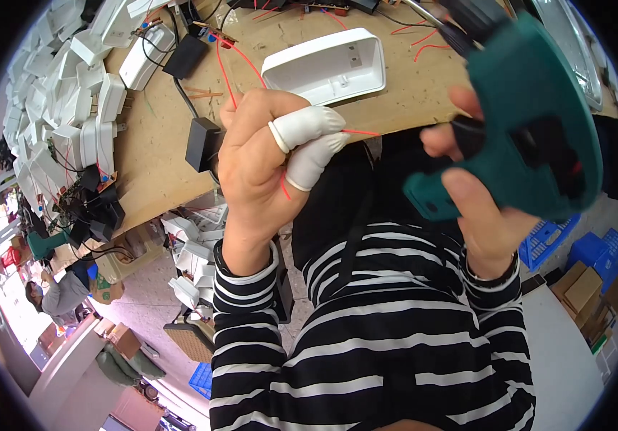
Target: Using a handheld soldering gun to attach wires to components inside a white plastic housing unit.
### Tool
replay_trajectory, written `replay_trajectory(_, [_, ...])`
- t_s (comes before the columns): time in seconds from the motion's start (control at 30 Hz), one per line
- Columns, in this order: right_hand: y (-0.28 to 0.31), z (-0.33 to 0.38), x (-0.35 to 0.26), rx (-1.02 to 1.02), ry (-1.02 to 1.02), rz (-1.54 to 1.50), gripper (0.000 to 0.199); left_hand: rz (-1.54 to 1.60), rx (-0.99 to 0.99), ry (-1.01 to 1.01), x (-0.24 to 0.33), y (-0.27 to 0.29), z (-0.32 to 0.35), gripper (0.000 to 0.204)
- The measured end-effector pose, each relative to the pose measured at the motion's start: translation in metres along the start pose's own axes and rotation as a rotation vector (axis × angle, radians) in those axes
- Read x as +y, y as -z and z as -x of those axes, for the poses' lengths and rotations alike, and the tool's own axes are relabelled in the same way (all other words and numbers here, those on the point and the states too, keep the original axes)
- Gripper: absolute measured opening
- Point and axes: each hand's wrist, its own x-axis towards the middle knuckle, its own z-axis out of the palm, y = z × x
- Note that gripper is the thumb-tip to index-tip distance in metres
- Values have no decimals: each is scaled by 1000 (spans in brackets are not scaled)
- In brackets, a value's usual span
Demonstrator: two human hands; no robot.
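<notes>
Head view shows the left hand point(262, 161) pinching a thin red wire point(361, 132) over the bench edge, while the right hand point(477, 194) grips a green power screwdriver point(531, 122). The open white casing point(327, 66) lies untouched on the workbench point(158, 144), so I judge most of the work remains.

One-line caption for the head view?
Left hand pinches a red wire; right hand grips a green power screwdriver over the workbench.

We see a thin red wire point(358, 133) pinched level above the desk edge, and a teal power screwdriver point(531, 136) held upright, its tip seemingly out of view.
</notes>
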Motion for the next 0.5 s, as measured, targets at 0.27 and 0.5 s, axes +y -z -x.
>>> replay_trajectory(0.27, [-21, -19, 5, -149, 62, 85, 57, 102, -36, 49, 3, 5, 0, 18])
replay_trajectory(0.5, [-25, -23, 7, -190, 170, 184, 55, 120, -58, 40, -1, 4, 1, 19])
